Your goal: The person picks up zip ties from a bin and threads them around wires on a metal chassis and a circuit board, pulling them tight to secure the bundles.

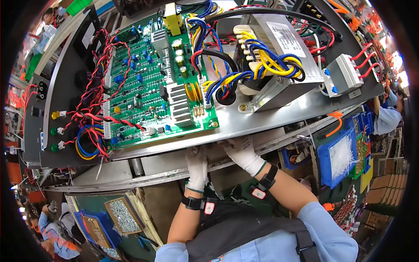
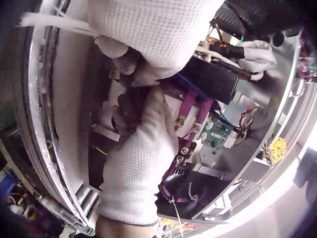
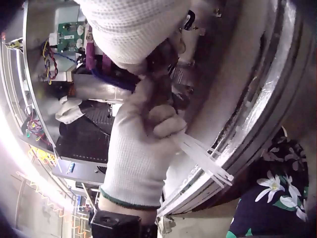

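1. Chassis (image 1: 314,105) of black and bare sheet metal spreads in front of me, above a metal bench rail (image 1: 152,180). Both my hands reach in beneath the front edge of its upper plate.

2. Green circuit board (image 1: 126,105) fills much of the left part of that plate, with pale heatsinks (image 1: 180,105) standing on it and twisted red leads (image 1: 91,117) along its left side.

3. Transformer (image 1: 312,65) sits to the right of the board, with yellow and blue wires (image 1: 283,65) looped at its side.

4. Blue bin (image 1: 324,163) holding white strips (image 1: 342,157) is off to my right, well apart from my hands.

5. My left hand (image 1: 196,163), in a white knit glove, has its fingers curled round a few white cable ties (image 3: 198,153).

6. My right hand (image 1: 240,150), gloved alike, meets the left inside the lower space; its fingertips are in shadow, so I cannot tell whether they pinch anything.

7. Purple-sleeved conductors (image 2: 187,104) lie just beside my right hand, near a small green board (image 2: 213,139).

8. The cable ties stick out of my left hand, free ends toward the bench rail.
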A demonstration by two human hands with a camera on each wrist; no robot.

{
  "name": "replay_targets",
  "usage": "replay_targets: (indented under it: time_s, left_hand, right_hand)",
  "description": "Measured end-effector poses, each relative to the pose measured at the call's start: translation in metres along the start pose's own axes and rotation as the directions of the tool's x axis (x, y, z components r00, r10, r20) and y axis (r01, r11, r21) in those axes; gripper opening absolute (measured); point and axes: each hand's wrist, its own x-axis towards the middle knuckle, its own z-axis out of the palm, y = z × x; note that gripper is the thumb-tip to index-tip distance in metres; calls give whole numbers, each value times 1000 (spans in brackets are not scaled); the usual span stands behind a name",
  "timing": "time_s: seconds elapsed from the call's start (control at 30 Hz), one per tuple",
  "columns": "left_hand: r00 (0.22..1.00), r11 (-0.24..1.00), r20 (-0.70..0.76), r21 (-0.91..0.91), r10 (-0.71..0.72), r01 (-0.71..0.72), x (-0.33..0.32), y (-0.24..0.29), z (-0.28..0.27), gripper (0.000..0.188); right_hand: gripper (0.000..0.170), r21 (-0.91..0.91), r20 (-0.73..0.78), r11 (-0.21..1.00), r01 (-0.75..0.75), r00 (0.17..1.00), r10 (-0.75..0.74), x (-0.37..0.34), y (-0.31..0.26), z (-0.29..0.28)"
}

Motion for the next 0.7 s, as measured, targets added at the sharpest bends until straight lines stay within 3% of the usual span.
replay_targets:
  time_s: [0.03,0.13,0.17,0.27,0.37,0.47,0.53,0.57,0.6,0.67,0.7]
  left_hand:
    - [1000,999,7,-33,-16,16,3,-2,-2,12]
    - [996,998,70,36,-62,60,11,1,-4,13]
    - [995,995,25,37,-97,96,15,-1,-5,16]
    - [995,958,17,273,-95,87,15,5,-7,18]
    - [979,868,48,456,196,-196,25,-33,-8,16]
    - [999,985,32,171,-33,27,14,-7,0,17]
    - [992,987,56,110,111,-117,12,-4,6,17]
    - [992,995,92,36,85,-89,8,-1,6,17]
    - [990,998,127,-35,59,-55,3,2,6,17]
    - [946,946,288,-238,-148,221,-8,17,2,20]
    - [950,968,285,-172,-129,183,-10,20,3,18]
  right_hand:
    - [20,60,26,997,-51,998,49,-1,-2,-1]
    - [22,36,-60,999,31,998,-29,-2,-3,-3]
    - [22,45,-62,999,20,998,-17,-2,-2,-3]
    - [22,70,-64,997,-12,998,16,-2,-3,-2]
    - [21,62,-91,998,15,996,-10,1,-3,-3]
    - [17,41,-195,994,99,977,-89,0,-6,-8]
    - [14,80,-305,989,124,948,-94,5,-16,-23]
    - [12,-140,-293,963,231,919,-263,4,-16,-30]
    - [12,-201,-231,953,227,934,-271,4,-19,-43]
    - [11,-139,-192,978,154,965,-179,1,-19,-54]
    - [11,-132,-187,975,179,961,-202,2,-21,-61]
